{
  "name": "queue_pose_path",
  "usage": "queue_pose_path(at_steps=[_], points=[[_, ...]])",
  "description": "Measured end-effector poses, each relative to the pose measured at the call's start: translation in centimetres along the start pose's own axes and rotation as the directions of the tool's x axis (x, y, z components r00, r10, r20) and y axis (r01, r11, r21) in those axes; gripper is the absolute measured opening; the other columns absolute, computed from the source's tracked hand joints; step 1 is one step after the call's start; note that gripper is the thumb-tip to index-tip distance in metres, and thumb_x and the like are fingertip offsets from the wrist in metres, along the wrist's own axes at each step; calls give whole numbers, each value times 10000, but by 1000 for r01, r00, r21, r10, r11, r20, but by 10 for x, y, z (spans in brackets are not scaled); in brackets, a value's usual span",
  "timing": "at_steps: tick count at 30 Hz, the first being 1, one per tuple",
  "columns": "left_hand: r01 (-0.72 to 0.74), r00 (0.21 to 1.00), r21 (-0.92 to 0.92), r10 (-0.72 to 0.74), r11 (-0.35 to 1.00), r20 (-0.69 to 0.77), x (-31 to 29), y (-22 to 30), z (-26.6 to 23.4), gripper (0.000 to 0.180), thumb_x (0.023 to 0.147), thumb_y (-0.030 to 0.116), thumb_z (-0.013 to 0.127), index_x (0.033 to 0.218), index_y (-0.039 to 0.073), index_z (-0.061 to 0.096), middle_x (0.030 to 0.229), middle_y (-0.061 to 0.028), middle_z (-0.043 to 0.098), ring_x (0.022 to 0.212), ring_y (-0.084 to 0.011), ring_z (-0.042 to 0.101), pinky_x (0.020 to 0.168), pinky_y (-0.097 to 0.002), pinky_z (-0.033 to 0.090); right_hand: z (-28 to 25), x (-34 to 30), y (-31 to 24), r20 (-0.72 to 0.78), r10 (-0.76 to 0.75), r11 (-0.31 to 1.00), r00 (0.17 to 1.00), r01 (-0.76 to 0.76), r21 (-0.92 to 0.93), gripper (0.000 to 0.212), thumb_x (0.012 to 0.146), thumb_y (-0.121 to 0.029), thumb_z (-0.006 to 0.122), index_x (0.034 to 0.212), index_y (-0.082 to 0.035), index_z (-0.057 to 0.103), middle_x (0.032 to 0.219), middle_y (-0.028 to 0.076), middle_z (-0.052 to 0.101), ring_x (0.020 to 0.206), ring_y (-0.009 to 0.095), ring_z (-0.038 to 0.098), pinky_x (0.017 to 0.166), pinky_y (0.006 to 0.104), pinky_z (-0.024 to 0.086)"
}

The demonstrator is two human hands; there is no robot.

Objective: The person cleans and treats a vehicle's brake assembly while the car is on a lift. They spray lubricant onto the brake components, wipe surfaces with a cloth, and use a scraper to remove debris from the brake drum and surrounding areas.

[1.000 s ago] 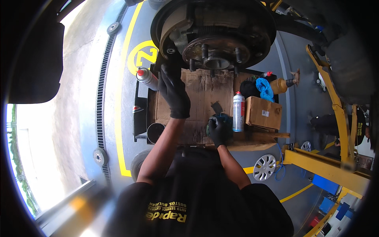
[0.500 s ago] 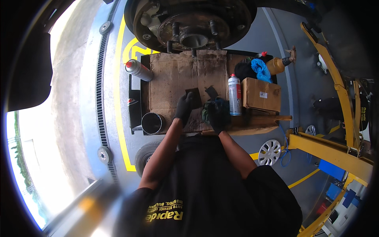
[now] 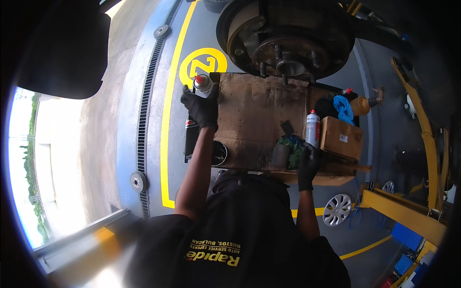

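Note:
A spray can with a red cap stands at the left edge of the cardboard-covered surface. My left hand, in a black glove, is wrapped round its near side, thumb on the right and fingers on the left. My right hand, also gloved, is closed at the right edge of a bunched green rag, though its fingertips are partly hidden. Against the rag's left side rests a dark, flat piece. Just beyond lies a smaller dark piece.
A wheel hub with studs hangs over the far edge. At the right are another spray can, a cardboard box, a blue glove and an amber bottle. A round dark container sits near my left forearm.
My left hand has left the dark flat piece and gone left and away from me to the spray can. My right hand has shifted slightly right. The view has swung too.

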State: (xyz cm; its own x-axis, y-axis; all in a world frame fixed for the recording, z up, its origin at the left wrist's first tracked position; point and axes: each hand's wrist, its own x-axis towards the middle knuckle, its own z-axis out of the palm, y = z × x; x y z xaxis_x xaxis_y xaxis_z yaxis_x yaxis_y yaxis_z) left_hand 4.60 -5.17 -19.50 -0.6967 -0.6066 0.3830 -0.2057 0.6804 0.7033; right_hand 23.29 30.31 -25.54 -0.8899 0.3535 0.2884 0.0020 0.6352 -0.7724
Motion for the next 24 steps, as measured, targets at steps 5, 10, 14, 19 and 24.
queue_pose_path(at_steps=[5,10,14,19,24], points=[[-11,857,-382,205,924,473,56,-75,26,660,821,284,930,1341,20,622,1178,-110,756,1059,-236,737,948,-363,586,24,9,-89,87,-210,978,974,209,26,250,995,-135,686,1231,-54,713,1129,155,739,1062,341,717,943,430,559],[-29,688,-539,408,842,600,4,12,-40,550,873,188,885,1338,9,651,1218,-130,759,1110,-236,740,1003,-380,572,31,20,-166,164,-344,937,924,349,1,735,906,-202,805,1572,-151,497,1467,187,565,1327,394,575,1134,493,458],[203,261,-564,511,800,819,-49,50,-106,639,848,214,907,1386,6,631,1263,-145,744,1186,-219,711,1035,-363,537,38,16,-209,100,-342,922,934,313,227,828,858,-188,855,1595,-168,477,1468,177,548,1323,385,582,1106,478,491],[274,106,-584,579,764,808,-53,32,-112,504,1001,265,741,1414,-2,631,1273,-174,745,1201,-223,709,1008,-364,534,15,-1,-217,82,-229,954,970,207,216,855,805,-146,886,1570,-160,502,1369,160,608,1263,352,631,1030,453,537],[-87,139,-624,630,776,764,-115,30,-59,390,1057,303,590,1340,53,685,1255,-224,716,1122,-422,710,973,-492,546,-38,8,-217,-49,-199,961,979,205,186,772,798,-133,842,1507,-90,541,1320,149,627,1194,296,656,1008,442,531]])
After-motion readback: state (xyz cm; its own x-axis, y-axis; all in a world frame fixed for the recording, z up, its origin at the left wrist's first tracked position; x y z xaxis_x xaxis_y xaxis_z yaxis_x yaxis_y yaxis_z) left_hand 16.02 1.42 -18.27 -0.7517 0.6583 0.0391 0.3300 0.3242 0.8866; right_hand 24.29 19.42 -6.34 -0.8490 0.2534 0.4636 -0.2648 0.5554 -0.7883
